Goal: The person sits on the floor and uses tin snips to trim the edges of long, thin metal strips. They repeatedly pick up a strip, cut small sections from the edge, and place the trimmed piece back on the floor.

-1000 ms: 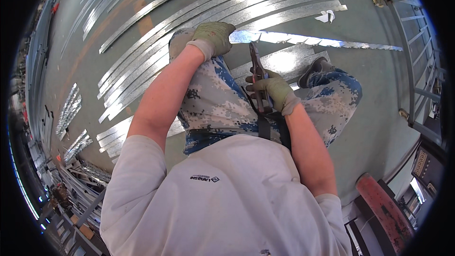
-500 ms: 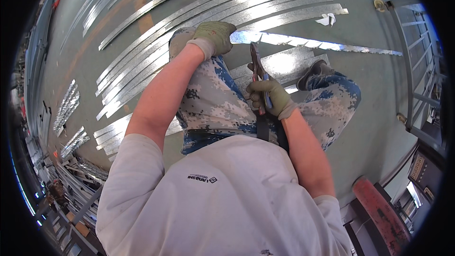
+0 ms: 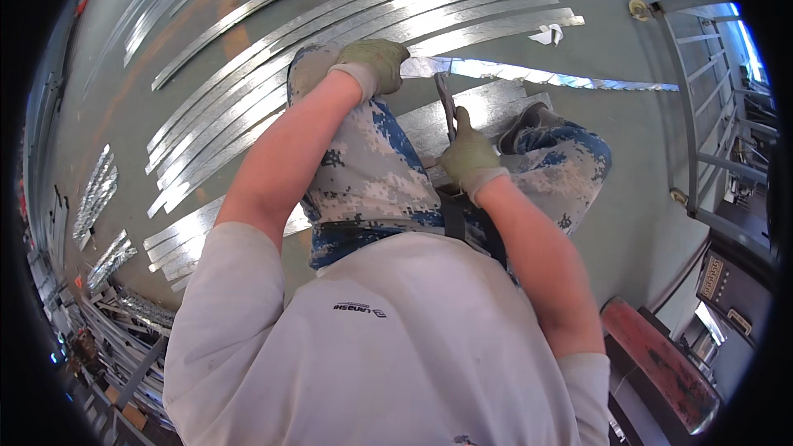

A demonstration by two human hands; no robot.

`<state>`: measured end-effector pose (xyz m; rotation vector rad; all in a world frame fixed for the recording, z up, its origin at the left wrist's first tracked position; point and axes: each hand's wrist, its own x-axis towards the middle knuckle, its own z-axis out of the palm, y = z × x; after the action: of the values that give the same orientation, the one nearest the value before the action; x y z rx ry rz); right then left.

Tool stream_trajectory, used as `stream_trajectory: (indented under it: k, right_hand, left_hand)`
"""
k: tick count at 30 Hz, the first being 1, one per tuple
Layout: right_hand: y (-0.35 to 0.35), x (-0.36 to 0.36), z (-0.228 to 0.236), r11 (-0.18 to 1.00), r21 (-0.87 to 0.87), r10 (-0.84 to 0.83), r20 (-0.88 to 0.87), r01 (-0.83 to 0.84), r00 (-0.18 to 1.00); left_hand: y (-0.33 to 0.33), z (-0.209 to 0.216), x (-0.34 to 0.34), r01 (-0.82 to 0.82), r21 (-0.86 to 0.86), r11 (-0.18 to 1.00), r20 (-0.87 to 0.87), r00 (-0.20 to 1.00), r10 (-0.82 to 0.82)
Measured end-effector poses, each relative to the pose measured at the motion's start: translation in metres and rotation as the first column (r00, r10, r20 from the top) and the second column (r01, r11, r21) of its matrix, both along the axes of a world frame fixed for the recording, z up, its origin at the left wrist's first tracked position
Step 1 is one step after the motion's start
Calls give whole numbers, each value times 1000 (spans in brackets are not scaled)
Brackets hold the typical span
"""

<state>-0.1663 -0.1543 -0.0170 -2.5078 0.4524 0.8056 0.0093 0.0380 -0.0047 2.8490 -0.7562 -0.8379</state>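
My left hand (image 3: 372, 64), in a green work glove, grips the near end of a long, narrow sheet-metal strip (image 3: 529, 75) beside my left knee. Notches or bent tabs run along the strip, which stretches away to the right. Closed around the handles of pliers (image 3: 447, 101) is my gloved right hand (image 3: 471, 153), its thumb laid along the tool. The pliers' jaws point away from me and meet the strip's near edge, just right of my left hand; whether they bite it I cannot tell. Most of the handles are hidden by the glove.
Several flat metal strips (image 3: 330, 49) lie in rows on the green floor. More plates (image 3: 487, 103) lie beneath the held strip, near my right shoe (image 3: 524, 125). A wheeled metal frame (image 3: 690, 107) stands at right, a red cylinder (image 3: 657, 363) at lower right. Notched pieces (image 3: 97, 198) lie at left.
My right hand has turned and its fingers have closed around the pliers' handles, which showed spread before. The jaws stay at the strip's edge. My left hand keeps its grip; the view shifted slightly.
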Motion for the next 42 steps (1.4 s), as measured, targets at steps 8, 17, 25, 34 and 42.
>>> stream_trajectory:
  k: [8, 17, 25, 34, 42]
  right_hand:
    - [7, 9, 22, 976, -215, 22, -37, -29, 999]
    - [-12, 10, 23, 995, -100, -36, -53, 30, 998]
    - [-45, 20, 22, 997, -71, -42, 24, 43, 999]
    - [-46, 14, 21, 993, -111, -42, 21, 44, 999]
    - [-45, 18, 3, 989, 79, -122, -46, 125, 991]
  left_hand:
    - [-11, 2, 8, 73, 31, 997, 19, 997, -73]
    - [-7, 25, -5, 85, -31, 996, 8, 996, -85]
    - [29, -4, 19, -430, -540, 724, -224, 902, 368]
    - [15, -6, 3, -821, -463, 335, -754, 563, 337]
    - [12, -13, 1, -783, -555, 281, -711, 621, 329]
